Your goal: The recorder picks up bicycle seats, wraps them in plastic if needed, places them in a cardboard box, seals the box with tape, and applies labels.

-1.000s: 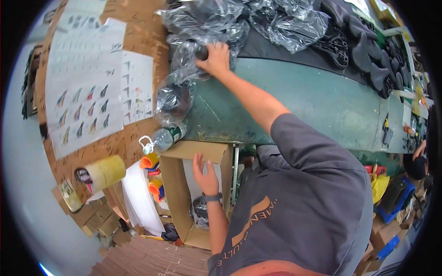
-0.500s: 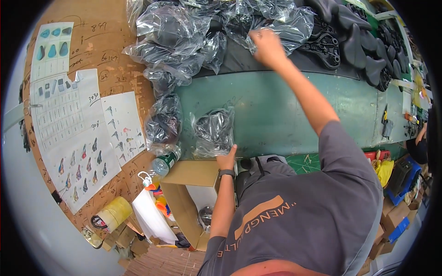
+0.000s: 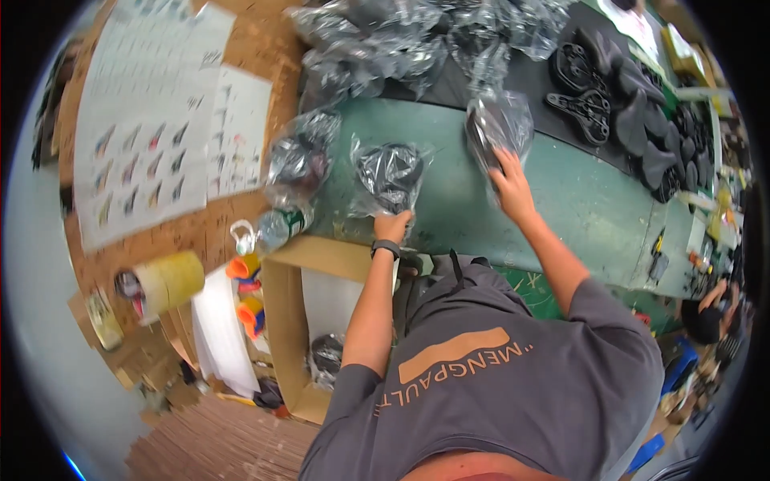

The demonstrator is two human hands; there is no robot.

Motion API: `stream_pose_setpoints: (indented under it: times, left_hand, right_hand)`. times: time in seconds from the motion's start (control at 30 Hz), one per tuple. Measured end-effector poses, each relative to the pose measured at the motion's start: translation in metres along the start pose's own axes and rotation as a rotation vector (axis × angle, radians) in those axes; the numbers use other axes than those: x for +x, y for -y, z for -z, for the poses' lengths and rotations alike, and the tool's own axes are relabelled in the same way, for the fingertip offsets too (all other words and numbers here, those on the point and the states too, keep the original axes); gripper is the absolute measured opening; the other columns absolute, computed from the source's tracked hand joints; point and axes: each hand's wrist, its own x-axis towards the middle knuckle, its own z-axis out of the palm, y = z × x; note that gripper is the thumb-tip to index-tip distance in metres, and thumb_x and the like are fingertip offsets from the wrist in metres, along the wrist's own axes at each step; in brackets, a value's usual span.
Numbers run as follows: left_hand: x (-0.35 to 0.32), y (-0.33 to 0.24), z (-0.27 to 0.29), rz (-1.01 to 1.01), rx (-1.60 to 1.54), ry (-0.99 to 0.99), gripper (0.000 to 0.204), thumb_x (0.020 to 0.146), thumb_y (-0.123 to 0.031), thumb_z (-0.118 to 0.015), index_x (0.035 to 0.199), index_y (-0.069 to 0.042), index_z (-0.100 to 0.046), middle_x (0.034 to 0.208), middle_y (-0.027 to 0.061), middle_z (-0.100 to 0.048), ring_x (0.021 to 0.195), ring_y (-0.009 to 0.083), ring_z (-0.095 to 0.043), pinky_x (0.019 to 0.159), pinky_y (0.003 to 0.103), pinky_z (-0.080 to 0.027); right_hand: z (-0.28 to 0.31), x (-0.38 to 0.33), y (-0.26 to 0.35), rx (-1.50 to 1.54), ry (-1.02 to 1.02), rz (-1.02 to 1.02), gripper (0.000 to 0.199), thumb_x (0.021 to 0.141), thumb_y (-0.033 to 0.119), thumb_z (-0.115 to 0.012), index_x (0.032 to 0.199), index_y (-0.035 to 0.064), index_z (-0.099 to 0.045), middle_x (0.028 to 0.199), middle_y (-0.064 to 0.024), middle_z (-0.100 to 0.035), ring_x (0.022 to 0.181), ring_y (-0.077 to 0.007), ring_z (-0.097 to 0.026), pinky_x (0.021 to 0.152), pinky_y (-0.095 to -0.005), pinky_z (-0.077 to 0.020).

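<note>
My left hand (image 3: 391, 227) is closed on the near end of a clear plastic bag with a black bicycle saddle (image 3: 389, 172) in it, lying on the green tabletop (image 3: 441, 132). To the right, my right hand (image 3: 511, 186) grips another bagged saddle (image 3: 491, 128), its fingers over the near side of the plastic. Just beyond that one lies a pile of bagged saddles (image 3: 377, 48) on a black mat. Below my left forearm stands an open cardboard box (image 3: 281, 321), with a bagged item (image 3: 327, 357) inside.
Unbagged black saddles (image 3: 634, 120) lie at the far right. Another bagged saddle (image 3: 301, 156) and a plastic bottle (image 3: 281, 226) are left of my left hand. Printed sheets (image 3: 144, 120) lie on the wooden board. A co-worker (image 3: 706, 317) is at the right edge.
My right hand has come back from the pile toward me, bringing a bagged saddle onto the green surface. My left hand stays at its bag. The view has shifted.
</note>
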Motion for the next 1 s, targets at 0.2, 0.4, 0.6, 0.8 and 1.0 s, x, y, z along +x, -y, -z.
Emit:
stream_pose_setpoints:
  times: [0.2,0.4,0.6,0.8,1.0]
  left_hand:
    - [-0.184,0.011,0.078,0.022,-1.22,0.63,0.025,0.094,-0.016,-0.071,0.113,0.0,-0.069,0.095,0.0085,-0.071,0.084,0.0195,-0.068,0.076,0.033,-0.055]
    - [-0.275,0.146,0.169,-0.254,-0.041,0.205,0.024,0.085,-0.015,-0.086,0.102,-0.006,-0.072,0.092,0.0021,-0.071,0.087,0.0135,-0.065,0.083,0.037,-0.056]
    - [-0.298,0.354,0.241,-0.345,-0.396,-0.48,0.051,0.071,-0.016,-0.092,0.116,-0.003,-0.072,0.102,0.0138,-0.076,0.097,0.034,-0.073,0.09,0.044,-0.059]
    - [-0.267,0.46,0.317,-0.359,0.827,-0.311,0.026,0.084,-0.007,-0.068,0.108,-0.016,-0.071,0.11,0.0077,-0.069,0.115,0.031,-0.061,0.101,0.053,-0.045]
    - [-0.219,0.482,0.265,-0.411,0.884,-0.194,0.042,0.101,-0.022,-0.05,0.139,-0.024,-0.069,0.159,0.0141,-0.05,0.155,0.0332,-0.036,0.127,0.061,-0.024]
  right_hand:
    - [-0.009,-0.152,0.106,-0.117,0.192,-0.462,0.066,0.08,0.0,-0.071,0.143,0.0009,-0.049,0.159,-0.0308,-0.041,0.143,-0.0522,-0.045,0.115,-0.0524,-0.0453]
    - [-0.068,-0.121,0.108,-0.362,0.316,-0.737,0.107,0.074,0.017,-0.081,0.161,-0.0055,-0.024,0.136,-0.0335,-0.055,0.116,-0.0494,-0.065,0.1,-0.0552,-0.0549]
    - [0.0,-0.054,0.185,1.336,0.551,-1.01,0.068,0.09,0.038,-0.077,0.138,-0.0051,-0.056,0.121,-0.0194,-0.069,0.087,-0.0299,-0.069,0.071,-0.0399,-0.0592]
    - [0.012,-0.022,0.317,1.321,1.127,-0.673,0.078,0.079,0.037,-0.088,0.14,-0.0024,-0.058,0.122,-0.0251,-0.071,0.095,-0.0384,-0.074,0.069,-0.0472,-0.0615]
    - [-0.111,0.011,0.483,0.599,1.546,-0.525,0.045,0.101,0.029,-0.07,0.134,-0.0012,-0.065,0.116,-0.0095,-0.073,0.102,-0.0201,-0.07,0.086,-0.0383,-0.0595]
